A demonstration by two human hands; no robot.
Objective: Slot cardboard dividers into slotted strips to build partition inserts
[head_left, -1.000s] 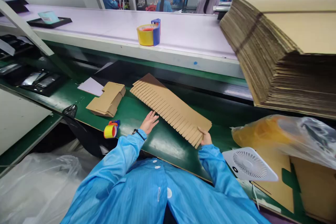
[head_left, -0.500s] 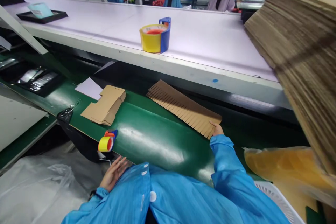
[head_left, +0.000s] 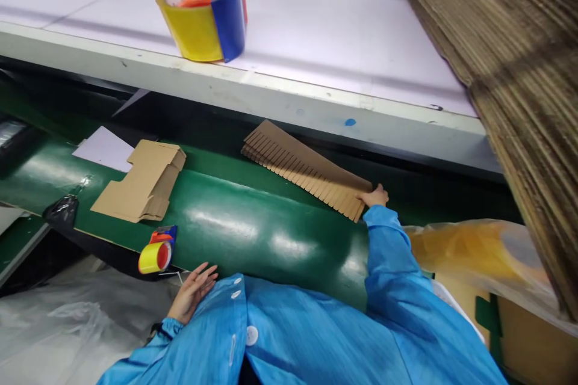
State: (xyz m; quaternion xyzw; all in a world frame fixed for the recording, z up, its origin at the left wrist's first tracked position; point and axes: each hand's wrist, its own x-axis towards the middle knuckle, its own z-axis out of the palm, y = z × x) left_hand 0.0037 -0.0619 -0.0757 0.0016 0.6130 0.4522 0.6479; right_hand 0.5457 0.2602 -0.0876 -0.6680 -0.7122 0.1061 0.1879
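Observation:
A long slotted cardboard strip (head_left: 307, 171), brown with comb-like cuts along its near edge, lies slantwise over the green surface (head_left: 235, 222). My right hand (head_left: 374, 197) grips its right end, thumb on top. Beside the front edge, close to my blue jacket, my left hand (head_left: 194, 292) is spread with nothing in it. The small yellow tape roll in a red and blue dispenser (head_left: 156, 251) is the thing nearest to that hand. Folded cardboard pieces (head_left: 139, 183) sit at the left, partly over a white sheet (head_left: 105, 149).
A white raised shelf (head_left: 289, 93) crosses behind, bearing a larger yellow tape roll in a blue dispenser (head_left: 203, 18). Stacked cardboard (head_left: 506, 66) leans at the right, above a plastic-wrapped yellow bundle (head_left: 474, 249). Clear plastic (head_left: 81, 325) covers the lower left.
The view has shifted closer and to the right, so the background people have mostly left it. My right hand stays at the strip's right end. My left hand remains spread.

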